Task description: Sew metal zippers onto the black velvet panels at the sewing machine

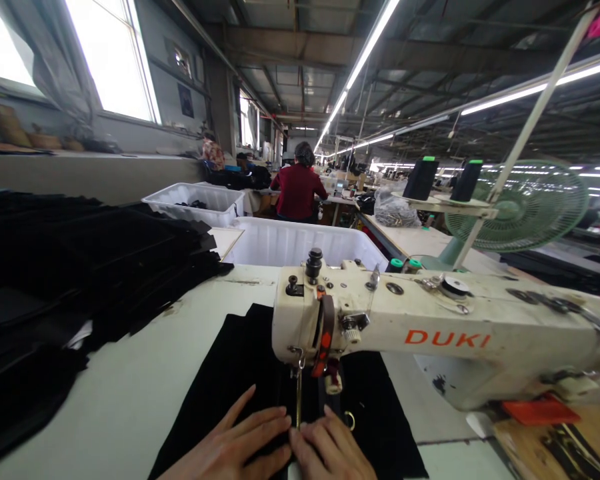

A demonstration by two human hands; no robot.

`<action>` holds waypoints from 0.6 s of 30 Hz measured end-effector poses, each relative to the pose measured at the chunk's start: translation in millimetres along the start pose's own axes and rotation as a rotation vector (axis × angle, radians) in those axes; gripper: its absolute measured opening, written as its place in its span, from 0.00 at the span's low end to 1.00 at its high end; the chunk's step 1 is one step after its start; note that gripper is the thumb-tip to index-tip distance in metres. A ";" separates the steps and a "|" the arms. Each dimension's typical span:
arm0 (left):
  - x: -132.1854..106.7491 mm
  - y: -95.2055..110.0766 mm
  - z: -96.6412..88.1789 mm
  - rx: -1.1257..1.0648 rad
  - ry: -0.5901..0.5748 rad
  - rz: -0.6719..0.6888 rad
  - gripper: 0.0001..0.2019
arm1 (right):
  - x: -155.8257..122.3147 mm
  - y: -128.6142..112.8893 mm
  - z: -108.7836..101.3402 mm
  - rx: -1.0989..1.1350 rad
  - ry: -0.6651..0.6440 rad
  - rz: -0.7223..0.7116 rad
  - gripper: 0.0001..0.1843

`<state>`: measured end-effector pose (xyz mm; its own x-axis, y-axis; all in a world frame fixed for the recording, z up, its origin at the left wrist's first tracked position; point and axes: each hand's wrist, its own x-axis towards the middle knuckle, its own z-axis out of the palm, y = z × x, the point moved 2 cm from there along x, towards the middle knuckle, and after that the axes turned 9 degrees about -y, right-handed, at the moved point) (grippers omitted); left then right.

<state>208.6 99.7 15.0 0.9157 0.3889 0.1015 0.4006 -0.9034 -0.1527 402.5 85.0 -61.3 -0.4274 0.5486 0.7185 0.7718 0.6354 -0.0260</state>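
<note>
Black fabric (380,413) lies on the white sewing table, passing beneath the head of a sewing machine (380,313). My left hand (250,440) rests flat on the fabric left of the needle area, open, its fingers spread. Close beside it, my right hand (330,445) has its fingers bent and drawn together at the fabric, with the thumb side near my left fingertips. A narrow gold-coloured strip (299,397) runs down from the machine head towards both hands. A small gold ring (350,420) shows just right of my right hand. The fingertips partly hide the fabric there.
A tall pile of black fabric pieces (80,267) covers the table's left side. Behind the machine stand white plastic bins (300,233). Thread cones (421,179) and a green fan (525,203) are at the right. A person in a dark red top (299,190) sits farther ahead.
</note>
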 end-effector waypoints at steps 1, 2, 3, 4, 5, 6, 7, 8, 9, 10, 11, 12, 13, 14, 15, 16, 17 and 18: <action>-0.3 -1.1 -1.1 -0.014 0.011 -0.021 0.18 | 3.5 2.1 1.3 0.003 0.032 -0.016 0.11; -0.4 -2.1 -2.2 -0.030 0.029 -0.041 0.18 | 7.1 4.2 2.1 0.006 0.067 -0.028 0.12; -0.2 -3.2 -3.2 -0.050 0.047 -0.055 0.19 | 10.7 6.3 2.7 0.009 0.089 -0.036 0.13; 0.2 -4.4 -4.0 -0.071 0.060 -0.071 0.20 | 14.1 8.3 2.9 0.012 0.093 -0.040 0.13; 0.9 -5.9 -4.5 -0.089 0.063 -0.086 0.22 | 17.1 10.3 2.8 0.016 0.079 -0.044 0.13; 1.9 -7.8 -4.7 -0.105 0.056 -0.101 0.25 | 19.7 12.3 2.3 0.024 0.048 -0.042 0.12; 2.9 -9.9 -4.6 -0.120 0.038 -0.114 0.28 | 21.8 14.3 1.3 0.035 0.005 -0.040 0.11; 4.1 -12.3 -4.1 -0.134 0.015 -0.123 0.30 | 23.5 16.4 0.0 0.052 -0.051 -0.031 0.11; 5.3 -15.0 -2.9 -0.152 -0.020 -0.133 0.31 | 25.0 18.5 -1.6 0.078 -0.118 -0.014 0.13; 6.4 -17.8 -1.0 -0.174 -0.058 -0.142 0.31 | 26.4 20.7 -3.5 0.109 -0.187 0.008 0.17; 7.6 -20.5 1.5 -0.199 -0.093 -0.149 0.31 | 27.9 22.6 -5.5 0.143 -0.262 0.033 0.21; 8.9 -23.2 4.3 -0.226 -0.117 -0.156 0.31 | 29.8 24.4 -7.4 0.180 -0.333 0.063 0.23; 10.2 -25.4 7.4 -0.252 -0.135 -0.159 0.31 | 32.0 25.9 -9.3 0.214 -0.391 0.099 0.24; 11.6 -27.2 10.5 -0.275 -0.143 -0.161 0.31 | 34.5 27.5 -10.8 0.242 -0.432 0.148 0.23; 13.1 -28.5 13.2 -0.292 -0.142 -0.157 0.31 | 37.3 28.8 -11.8 0.261 -0.457 0.202 0.21; 14.5 -29.3 15.5 -0.301 -0.133 -0.155 0.31 | 40.1 29.7 -12.2 0.273 -0.466 0.254 0.18; 15.8 -29.7 17.6 -0.310 -0.128 -0.152 0.30 | 42.7 30.3 -12.0 0.277 -0.465 0.298 0.15; 16.8 -29.8 19.4 -0.319 -0.121 -0.151 0.29 | 44.9 30.4 -11.2 0.274 -0.458 0.326 0.13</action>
<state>212.7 136.6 2.2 0.8517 0.5237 -0.0203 0.5190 -0.8375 0.1708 412.0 122.9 -22.0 -0.3957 0.8764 0.2746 0.7737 0.4792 -0.4145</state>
